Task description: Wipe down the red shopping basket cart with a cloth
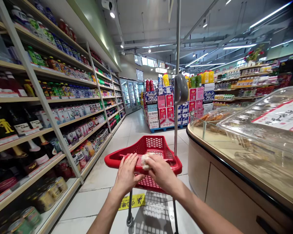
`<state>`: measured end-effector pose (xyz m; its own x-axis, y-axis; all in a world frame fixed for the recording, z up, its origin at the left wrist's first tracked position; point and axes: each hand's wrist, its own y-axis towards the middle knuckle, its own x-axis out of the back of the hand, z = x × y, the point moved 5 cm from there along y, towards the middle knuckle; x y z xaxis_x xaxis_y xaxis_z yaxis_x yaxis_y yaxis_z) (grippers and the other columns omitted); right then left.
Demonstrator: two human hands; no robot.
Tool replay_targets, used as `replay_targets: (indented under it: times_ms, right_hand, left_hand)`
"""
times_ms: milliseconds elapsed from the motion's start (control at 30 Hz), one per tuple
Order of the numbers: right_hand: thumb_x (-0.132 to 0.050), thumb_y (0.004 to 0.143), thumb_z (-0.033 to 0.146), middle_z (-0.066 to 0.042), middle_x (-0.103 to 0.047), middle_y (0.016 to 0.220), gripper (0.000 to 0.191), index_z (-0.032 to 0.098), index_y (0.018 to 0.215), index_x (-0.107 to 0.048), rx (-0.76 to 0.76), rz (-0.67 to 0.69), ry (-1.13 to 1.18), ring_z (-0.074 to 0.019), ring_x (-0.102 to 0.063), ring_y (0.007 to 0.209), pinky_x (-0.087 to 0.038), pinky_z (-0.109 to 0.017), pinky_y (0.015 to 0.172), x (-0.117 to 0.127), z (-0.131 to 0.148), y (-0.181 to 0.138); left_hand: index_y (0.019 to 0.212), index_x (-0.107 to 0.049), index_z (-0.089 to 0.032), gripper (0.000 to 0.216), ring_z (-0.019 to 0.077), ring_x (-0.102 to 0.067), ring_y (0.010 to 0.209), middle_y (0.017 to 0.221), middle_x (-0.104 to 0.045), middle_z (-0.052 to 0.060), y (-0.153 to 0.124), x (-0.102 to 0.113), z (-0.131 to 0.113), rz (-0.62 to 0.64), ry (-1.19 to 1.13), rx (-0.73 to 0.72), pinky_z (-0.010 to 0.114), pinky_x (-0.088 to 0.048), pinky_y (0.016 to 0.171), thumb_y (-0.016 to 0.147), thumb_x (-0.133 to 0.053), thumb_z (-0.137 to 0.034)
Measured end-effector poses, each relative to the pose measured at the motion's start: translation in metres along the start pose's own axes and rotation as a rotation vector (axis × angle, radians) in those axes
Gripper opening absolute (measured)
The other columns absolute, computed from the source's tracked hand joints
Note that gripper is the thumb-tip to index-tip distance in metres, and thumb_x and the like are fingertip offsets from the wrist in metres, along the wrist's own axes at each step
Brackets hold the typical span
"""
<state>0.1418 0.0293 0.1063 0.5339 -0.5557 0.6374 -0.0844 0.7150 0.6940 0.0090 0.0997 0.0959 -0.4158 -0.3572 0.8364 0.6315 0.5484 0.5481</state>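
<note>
A red plastic shopping cart (158, 143) stands in front of me, with a perforated basket and thin grey legs. My left hand (127, 173) grips the cart handle (138, 168) left of its middle, fingers laid over the top and thumb on the near side. Just to the right, my right hand (160, 169) is closed on a crumpled whitish cloth (146, 160), pressed against the handle. Whether it is cloth or paper is hard to make out. The part of the basket I can see into shows no goods.
Drink shelves (70, 94) line the left side. A rounded counter (205, 162) with clear plastic food covers (249, 130) stands close on the right. Stacked boxes (164, 110) fill the aisle ahead. A metal pole (177, 48) rises beside the cart; a yellow floor sticker (134, 201) lies below.
</note>
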Motion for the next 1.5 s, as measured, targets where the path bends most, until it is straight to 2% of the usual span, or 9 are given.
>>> replay_targets:
  times_ms: [200, 300, 400, 633, 900, 1100, 1300, 1400, 1500]
  right_hand:
    - [-0.042, 0.07, 0.017, -0.002, -0.062, 0.079, 0.015, 0.021, 0.076, -0.056, -0.321, -0.144, -0.01, -0.0161, -0.058, 0.07, -0.048, -0.03, 0.064, 0.047, -0.088, -0.031]
    - [-0.041, 0.066, 0.017, -0.002, -0.064, 0.087, 0.027, 0.021, 0.087, -0.058, -0.384, -0.208, 0.006, -0.0167, -0.059, 0.076, -0.048, -0.031, 0.069, 0.06, -0.11, -0.037]
    - [-0.042, 0.066, 0.016, -0.004, -0.063, 0.093, 0.039, 0.022, 0.102, -0.056, -0.342, -0.203, -0.027, -0.0187, -0.059, 0.083, -0.048, -0.034, 0.072, 0.058, -0.095, -0.045]
    - [-0.045, 0.065, 0.008, -0.006, -0.061, 0.094, 0.044, 0.023, 0.106, -0.056, 0.057, -0.202, -0.137, -0.0208, -0.054, 0.09, -0.043, -0.036, 0.077, 0.016, 0.004, -0.051]
    - [-0.041, 0.073, 0.021, -0.007, -0.061, 0.096, 0.026, 0.02, 0.092, -0.06, -0.306, -0.409, -0.355, -0.0229, -0.055, 0.09, -0.044, -0.04, 0.076, 0.074, -0.098, -0.071]
    - [-0.04, 0.076, 0.014, -0.008, -0.054, 0.119, 0.041, 0.02, 0.116, -0.048, 0.035, -0.327, -0.315, -0.0224, -0.046, 0.113, -0.031, -0.047, 0.098, 0.043, -0.058, -0.073]
    - [-0.037, 0.077, 0.016, -0.007, -0.057, 0.114, 0.041, 0.021, 0.115, -0.049, -0.132, -0.427, -0.298, -0.0235, -0.047, 0.111, -0.033, -0.049, 0.095, 0.06, -0.104, -0.075]
    - [-0.036, 0.076, 0.014, -0.006, -0.058, 0.112, 0.043, 0.022, 0.116, -0.048, -0.145, -0.487, -0.216, -0.0218, -0.047, 0.111, -0.036, -0.046, 0.096, 0.05, -0.088, -0.065]
    - [-0.038, 0.075, 0.012, -0.006, -0.054, 0.119, 0.047, 0.021, 0.12, -0.046, 0.012, -0.367, -0.142, -0.02, -0.045, 0.115, -0.035, -0.042, 0.098, 0.029, -0.051, -0.056]
  left_hand:
    - [0.119, -0.048, -0.018, 0.057, 0.0274, -0.044, 0.117, 0.124, -0.051, 0.012, -0.003, -0.003, -0.009, -0.088, -0.002, -0.016, 0.046, -0.032, 0.097, 0.067, -0.062, -0.039]
    - [0.119, -0.048, -0.017, 0.059, 0.0286, -0.045, 0.116, 0.124, -0.052, 0.013, -0.006, -0.003, -0.018, -0.115, 0.005, -0.015, 0.047, -0.034, 0.096, 0.067, -0.063, -0.041]
    - [0.118, -0.049, -0.017, 0.06, 0.0294, -0.046, 0.114, 0.123, -0.052, 0.013, -0.008, -0.002, -0.025, -0.131, 0.015, -0.016, 0.048, -0.035, 0.095, 0.066, -0.064, -0.042]
    - [0.117, -0.049, -0.014, 0.053, 0.0288, -0.046, 0.115, 0.123, -0.052, 0.013, -0.006, -0.005, -0.042, -0.15, 0.051, 0.011, 0.047, -0.035, 0.095, 0.069, -0.061, -0.033]
    - [0.118, -0.049, -0.013, 0.057, 0.0286, -0.042, 0.118, 0.126, -0.05, 0.013, -0.001, -0.014, -0.086, -0.127, 0.03, 0.146, 0.046, -0.032, 0.099, 0.071, -0.058, -0.045]
    - [0.124, -0.043, -0.012, 0.057, 0.0269, -0.038, 0.122, 0.13, -0.045, 0.013, 0.002, -0.008, -0.098, -0.056, 0.01, 0.11, 0.044, -0.029, 0.101, 0.075, -0.052, -0.04]
    - [0.096, -0.059, -0.017, 0.037, 0.0256, -0.053, 0.101, 0.104, -0.062, 0.009, -0.004, 0.016, -0.045, 0.124, 0.005, 0.206, 0.044, -0.033, 0.094, 0.079, -0.044, -0.047]
    - [0.082, -0.06, -0.016, 0.032, 0.0244, -0.056, 0.087, 0.087, -0.063, 0.008, 0.001, 0.011, -0.06, 0.153, 0.022, 0.266, 0.041, -0.039, 0.085, 0.078, -0.046, -0.045]
    - [0.086, -0.059, -0.014, 0.027, 0.0263, -0.056, 0.089, 0.088, -0.063, 0.011, 0.005, 0.004, -0.087, 0.115, 0.027, 0.297, 0.043, -0.039, 0.086, 0.078, -0.049, -0.037]
